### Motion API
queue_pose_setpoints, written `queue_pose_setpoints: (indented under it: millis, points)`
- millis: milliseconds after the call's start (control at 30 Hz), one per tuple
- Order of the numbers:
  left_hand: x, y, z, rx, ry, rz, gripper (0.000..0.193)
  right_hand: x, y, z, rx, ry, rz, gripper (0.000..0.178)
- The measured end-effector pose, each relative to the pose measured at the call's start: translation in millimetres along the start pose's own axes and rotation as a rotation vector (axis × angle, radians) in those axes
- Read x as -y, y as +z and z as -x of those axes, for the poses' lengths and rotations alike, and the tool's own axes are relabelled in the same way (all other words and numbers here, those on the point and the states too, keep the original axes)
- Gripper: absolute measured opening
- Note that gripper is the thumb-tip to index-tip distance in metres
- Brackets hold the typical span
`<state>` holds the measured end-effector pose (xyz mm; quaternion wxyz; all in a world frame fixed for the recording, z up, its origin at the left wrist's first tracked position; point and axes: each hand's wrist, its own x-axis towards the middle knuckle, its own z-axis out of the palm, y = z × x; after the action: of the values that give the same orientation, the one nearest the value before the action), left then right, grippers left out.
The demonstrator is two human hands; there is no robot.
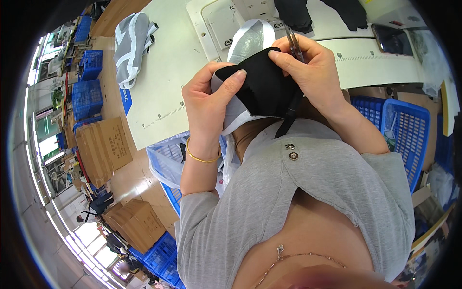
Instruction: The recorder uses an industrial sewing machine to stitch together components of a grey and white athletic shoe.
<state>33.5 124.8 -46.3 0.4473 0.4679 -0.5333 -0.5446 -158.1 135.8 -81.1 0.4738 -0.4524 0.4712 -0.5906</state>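
Note:
Between my two hands is a black fabric piece (pixel 263 89), with grey and white fabric (pixel 234 113) showing along its left side and below. My left hand (pixel 214 94) pinches its upper left edge, thumb on top. My right hand (pixel 310 67) grips the upper right corner between thumb and fingers. That same hand also keeps a pair of metal scissors (pixel 293 44) tucked among its fingers, blades pointing away from me. A black strap (pixel 288 115) hangs from the fabric's lower right toward my lap. Some fingertips are hidden behind the cloth.
A sewing machine bed (pixel 216 29) lies beyond my hands, a grey-white oval piece (pixel 251 41) on it. Grey-white sewn pieces (pixel 131 48) rest on the table's left; black fabric (pixel 293 14) and a phone (pixel 392 39) are at the far right. Blue crates (pixel 406 139) stand below.

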Motion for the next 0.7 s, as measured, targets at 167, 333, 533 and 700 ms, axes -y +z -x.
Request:
queue_pose_setpoints:
  millis: [167, 333, 533, 700]
  points:
    - [0.0, -0.6, -1.0, 0.000, 0.025, -0.031, 0.011, -2.5, 0.0, 0.1, -0.001, -0.021, 0.035, 0.011]
    - [1.8, -3.5, -0.9, -0.017, 0.068, -0.077, 0.010, -2.8, -1.3, 0.9, 0.007, -0.031, 0.053, 0.012]
    - [0.8, -4.0, 0.7, -0.020, 0.074, -0.080, 0.010, 1.8, -0.1, 2.4, -0.011, 0.002, 0.019, 0.012]
    - [0.7, -3.4, 1.5, -0.025, 0.069, -0.072, 0.010, 2.5, -1.0, 2.0, -0.035, -0.020, 0.003, 0.011]
